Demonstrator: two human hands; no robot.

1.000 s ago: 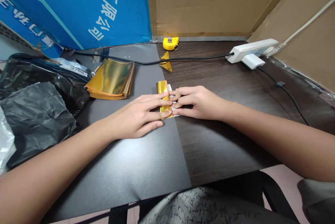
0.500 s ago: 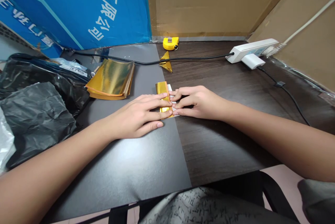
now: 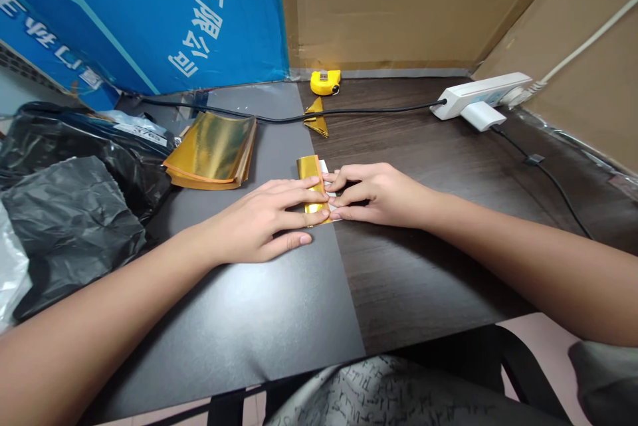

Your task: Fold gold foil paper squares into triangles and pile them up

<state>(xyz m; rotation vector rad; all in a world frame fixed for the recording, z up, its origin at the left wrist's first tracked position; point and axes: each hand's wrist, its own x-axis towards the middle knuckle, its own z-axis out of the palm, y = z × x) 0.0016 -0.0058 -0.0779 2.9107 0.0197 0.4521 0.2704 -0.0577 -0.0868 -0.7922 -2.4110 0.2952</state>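
A folded piece of gold foil paper (image 3: pixel 310 177), with white showing underneath at its right side (image 3: pixel 325 167), lies at the seam between the grey mat and the dark wood desk. My left hand (image 3: pixel 262 220) lies flat over it, with the fingertips pressing on the gold. My right hand (image 3: pixel 371 195) comes in from the other side, and its fingertips hold the paper's right edge. Farther back, a stack of gold foil sheets (image 3: pixel 212 150) lies on the mat, and a small folded gold triangle (image 3: pixel 316 118) sits on the wood.
A yellow tape measure (image 3: pixel 325 82) and a black cable (image 3: pixel 369 109) run along the back of the desk. A white power strip (image 3: pixel 478 97) with a plugged-in charger stands at the right. Black plastic bags (image 3: pixel 70 233) bulge at the left, against blue banner and cardboard walls.
My hands have shifted only slightly on the folded gold paper, which stays in about the same place.
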